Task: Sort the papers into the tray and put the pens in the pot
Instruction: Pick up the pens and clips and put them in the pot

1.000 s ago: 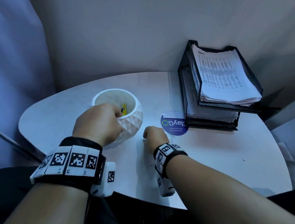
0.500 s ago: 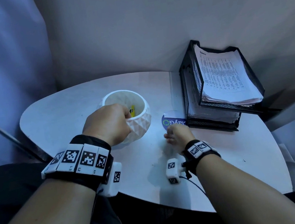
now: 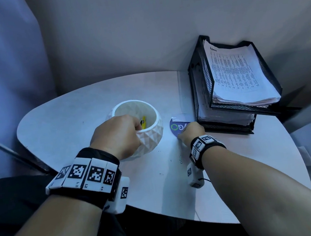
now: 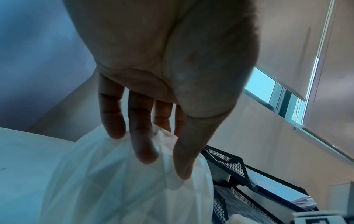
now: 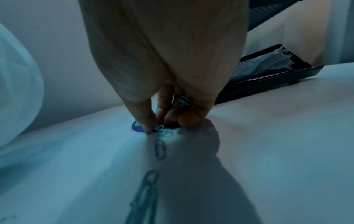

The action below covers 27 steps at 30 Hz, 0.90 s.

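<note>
A white faceted pot (image 3: 150,138) stands on the round white table (image 3: 69,124); a yellow pen (image 3: 143,121) leans inside it. My left hand (image 3: 118,137) grips the pot's near rim, with the fingers over the rim and the thumb outside, as the left wrist view shows on the pot (image 4: 114,181). A black mesh tray (image 3: 198,85) at the right holds stacked printed papers (image 3: 237,74). My right hand (image 3: 190,133) is down at a blue round disc (image 3: 176,127). In the right wrist view this right hand (image 5: 164,122) pinches small paper clips (image 5: 162,130) and holds another clip (image 5: 184,101) in its curled fingers.
Loose paper clips (image 5: 159,150) lie in a line on the table toward me. The tray's lower tier (image 3: 227,120) also holds papers. A wall corner closes in behind the table, and the table's near edge (image 3: 162,213) is at my lap.
My right hand has moved right and away from the pot, onto the blue disc by the tray. My left hand has kept its hold on the pot's rim.
</note>
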Each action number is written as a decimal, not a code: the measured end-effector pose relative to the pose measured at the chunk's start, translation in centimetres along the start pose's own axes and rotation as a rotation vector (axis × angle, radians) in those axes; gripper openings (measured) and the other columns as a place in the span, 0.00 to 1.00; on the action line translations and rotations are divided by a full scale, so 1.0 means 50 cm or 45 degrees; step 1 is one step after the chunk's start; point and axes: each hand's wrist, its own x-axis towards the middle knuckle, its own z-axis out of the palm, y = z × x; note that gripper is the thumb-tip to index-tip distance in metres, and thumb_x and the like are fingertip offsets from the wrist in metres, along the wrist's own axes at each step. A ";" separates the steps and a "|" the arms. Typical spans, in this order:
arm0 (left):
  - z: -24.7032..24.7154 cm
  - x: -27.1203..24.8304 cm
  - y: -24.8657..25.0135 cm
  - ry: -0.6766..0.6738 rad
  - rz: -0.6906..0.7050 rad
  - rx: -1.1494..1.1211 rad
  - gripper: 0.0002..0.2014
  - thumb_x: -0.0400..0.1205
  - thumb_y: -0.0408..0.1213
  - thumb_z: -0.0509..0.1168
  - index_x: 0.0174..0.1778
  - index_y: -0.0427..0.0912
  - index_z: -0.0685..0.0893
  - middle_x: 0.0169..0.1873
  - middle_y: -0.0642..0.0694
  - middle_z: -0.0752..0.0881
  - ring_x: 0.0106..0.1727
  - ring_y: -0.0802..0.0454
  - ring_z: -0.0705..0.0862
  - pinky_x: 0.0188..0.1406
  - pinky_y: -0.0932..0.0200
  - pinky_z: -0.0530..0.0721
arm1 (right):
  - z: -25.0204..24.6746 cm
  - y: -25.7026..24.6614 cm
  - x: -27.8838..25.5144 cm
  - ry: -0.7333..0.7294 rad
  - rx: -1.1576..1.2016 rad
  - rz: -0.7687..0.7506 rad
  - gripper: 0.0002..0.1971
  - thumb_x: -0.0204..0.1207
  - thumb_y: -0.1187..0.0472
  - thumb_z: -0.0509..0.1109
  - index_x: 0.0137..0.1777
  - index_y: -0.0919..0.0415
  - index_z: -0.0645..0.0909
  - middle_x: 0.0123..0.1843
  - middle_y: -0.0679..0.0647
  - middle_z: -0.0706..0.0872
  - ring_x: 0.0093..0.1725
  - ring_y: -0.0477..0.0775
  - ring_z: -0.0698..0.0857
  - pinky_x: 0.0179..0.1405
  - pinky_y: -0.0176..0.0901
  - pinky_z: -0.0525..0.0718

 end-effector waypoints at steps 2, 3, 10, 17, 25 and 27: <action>0.001 0.000 0.002 -0.007 0.006 0.006 0.12 0.78 0.47 0.70 0.57 0.60 0.89 0.49 0.53 0.90 0.55 0.45 0.85 0.52 0.52 0.84 | -0.006 -0.011 0.000 -0.013 -0.076 0.011 0.14 0.76 0.60 0.75 0.34 0.59 0.74 0.39 0.56 0.83 0.41 0.60 0.82 0.37 0.41 0.76; 0.000 0.000 0.004 -0.012 0.007 0.005 0.11 0.79 0.47 0.70 0.57 0.60 0.89 0.49 0.53 0.90 0.55 0.44 0.85 0.53 0.52 0.84 | -0.009 -0.015 -0.003 -0.022 -0.092 0.020 0.16 0.76 0.59 0.76 0.33 0.58 0.72 0.36 0.55 0.80 0.41 0.60 0.81 0.36 0.41 0.75; 0.000 -0.001 0.007 -0.015 0.032 0.021 0.11 0.78 0.46 0.70 0.56 0.59 0.89 0.49 0.53 0.90 0.59 0.44 0.84 0.52 0.52 0.84 | -0.012 0.012 -0.007 -0.068 0.533 0.090 0.11 0.67 0.66 0.74 0.27 0.59 0.76 0.25 0.54 0.79 0.26 0.55 0.77 0.26 0.48 0.79; 0.007 -0.003 0.016 -0.025 0.065 0.060 0.12 0.79 0.43 0.69 0.57 0.59 0.89 0.50 0.52 0.91 0.57 0.43 0.85 0.51 0.53 0.83 | -0.132 -0.056 -0.076 -0.224 1.372 -0.099 0.15 0.79 0.78 0.56 0.53 0.70 0.85 0.34 0.59 0.79 0.28 0.52 0.76 0.25 0.41 0.71; 0.015 -0.008 0.041 -0.064 0.107 0.130 0.15 0.78 0.42 0.68 0.59 0.62 0.88 0.51 0.50 0.90 0.55 0.43 0.86 0.51 0.50 0.86 | -0.159 -0.183 -0.170 -0.451 1.012 -0.611 0.18 0.75 0.78 0.57 0.38 0.64 0.88 0.39 0.63 0.91 0.38 0.56 0.89 0.40 0.43 0.86; 0.015 -0.009 0.039 -0.065 0.105 0.127 0.14 0.78 0.42 0.69 0.59 0.62 0.88 0.51 0.51 0.90 0.55 0.44 0.86 0.51 0.50 0.86 | -0.150 -0.176 -0.170 -0.392 0.993 -0.649 0.18 0.73 0.78 0.60 0.42 0.64 0.92 0.44 0.59 0.94 0.45 0.51 0.91 0.48 0.38 0.85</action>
